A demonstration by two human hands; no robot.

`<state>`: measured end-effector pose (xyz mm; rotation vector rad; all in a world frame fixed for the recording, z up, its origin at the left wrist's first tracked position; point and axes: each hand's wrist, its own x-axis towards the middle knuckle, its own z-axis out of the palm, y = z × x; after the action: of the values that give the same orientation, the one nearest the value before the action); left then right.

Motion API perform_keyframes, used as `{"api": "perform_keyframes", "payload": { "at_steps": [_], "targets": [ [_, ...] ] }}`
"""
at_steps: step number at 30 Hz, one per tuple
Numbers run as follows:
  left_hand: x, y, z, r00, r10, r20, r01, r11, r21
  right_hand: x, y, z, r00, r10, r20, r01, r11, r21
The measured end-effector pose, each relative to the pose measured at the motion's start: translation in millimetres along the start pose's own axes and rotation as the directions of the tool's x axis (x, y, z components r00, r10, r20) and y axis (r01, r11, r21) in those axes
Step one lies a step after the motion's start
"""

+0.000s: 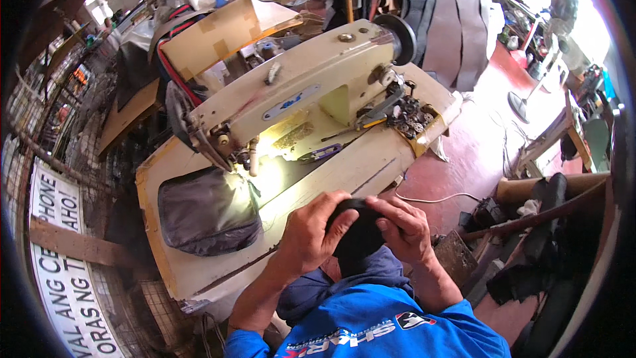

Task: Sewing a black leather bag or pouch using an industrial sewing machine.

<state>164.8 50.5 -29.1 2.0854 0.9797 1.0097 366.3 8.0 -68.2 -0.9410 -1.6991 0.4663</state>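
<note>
Head view: black fabric piece [358, 229] gripped between both hands [354, 229].

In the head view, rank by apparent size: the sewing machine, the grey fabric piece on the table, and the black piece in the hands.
1. Sewing machine, clearly largest.
2. Grey fabric piece.
3. Black piece, smallest, though partly hidden by the left hand and right hand.

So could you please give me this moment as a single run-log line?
left hand: holds black piece | right hand: holds same piece | sewing machine: untouched | grey fabric: on table
</note>
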Motion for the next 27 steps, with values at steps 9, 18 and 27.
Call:
{"api": "perform_keyframes", "payload": {
  "at_steps": [9, 18, 27],
  "targets": [
    [-16.0, -1.5, 25.7, 0.945, -0.097, -0.314, 0.066, 0.992, -0.107, -15.9, -8.4, 28.5, 0.983, 0.046, -0.179, -0.049, 0.999, -0.012],
    [5.4, 6.0, 8.6, 0.983, 0.065, 0.173, -0.078, 0.995, 0.069, -2.6, 1.3, -3.1, 0.987, 0.045, 0.156, -0.063, 0.992, 0.112],
    [3.9, -10.8, -4.1, 0.916, 0.333, 0.222, -0.377, 0.905, 0.198, 14.1, 12.3, -65.3, 0.775, 0.491, 0.398, -0.632, 0.608, 0.481]
  ]
}}
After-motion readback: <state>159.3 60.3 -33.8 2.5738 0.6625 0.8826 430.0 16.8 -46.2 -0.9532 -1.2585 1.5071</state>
